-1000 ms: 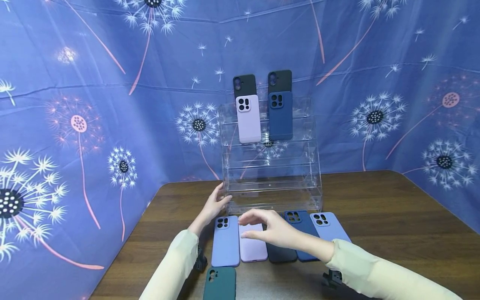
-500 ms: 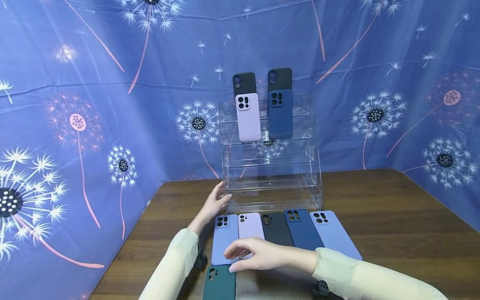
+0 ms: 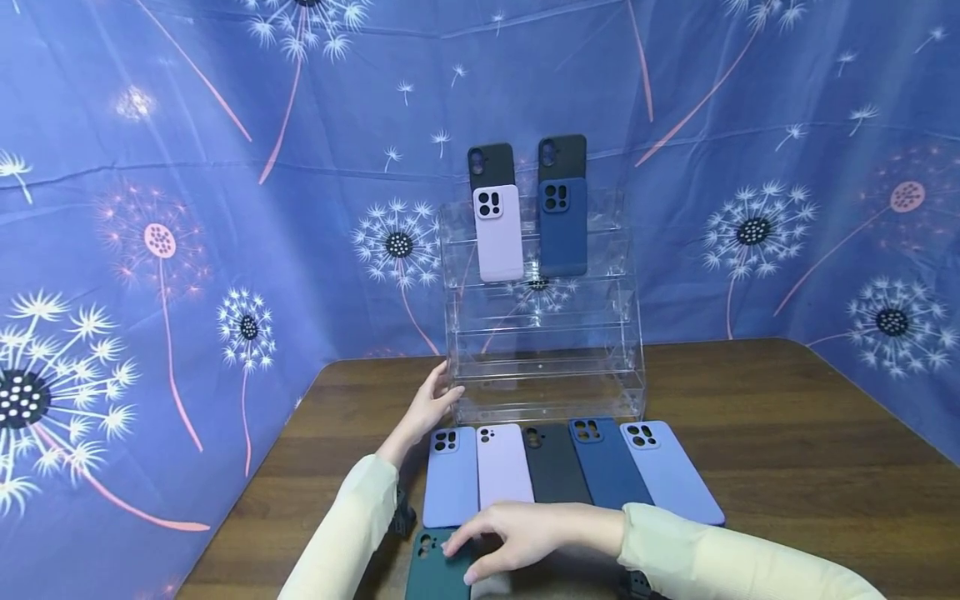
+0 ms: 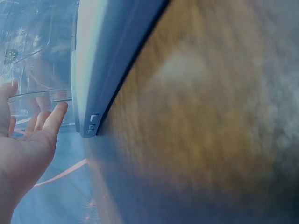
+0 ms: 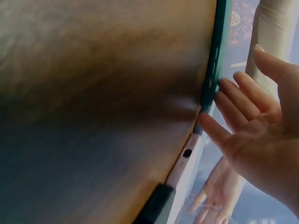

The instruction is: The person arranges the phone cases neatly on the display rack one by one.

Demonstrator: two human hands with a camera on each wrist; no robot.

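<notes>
My left hand (image 3: 426, 410) holds the lower left side of a clear acrylic display stand (image 3: 542, 367), thumb in front and fingers around its edge (image 4: 35, 95). My right hand (image 3: 517, 533) hovers over the top of a dark green phone case (image 3: 437, 575), fingers spread and nothing held. In the right wrist view, the fingers (image 5: 240, 100) reach beside the green case's edge (image 5: 215, 60). Behind that hand lies a row of phone cases: light blue (image 3: 450, 487), pale pink (image 3: 506, 471), black (image 3: 555, 467), dark blue (image 3: 611, 471) and another light blue (image 3: 675, 475).
High on the stand, a lilac phone case (image 3: 498, 242) and a navy phone case (image 3: 564, 237) lean in front of two black ones (image 3: 491, 164). Lower tiers of the stand show through. A wooden table (image 3: 750, 400) spreads below a blue dandelion-print cloth (image 3: 315, 167).
My right hand has moved down toward me from above the row of cases to the green case, uncovering the pink and black ones. The left hand stays at the stand.
</notes>
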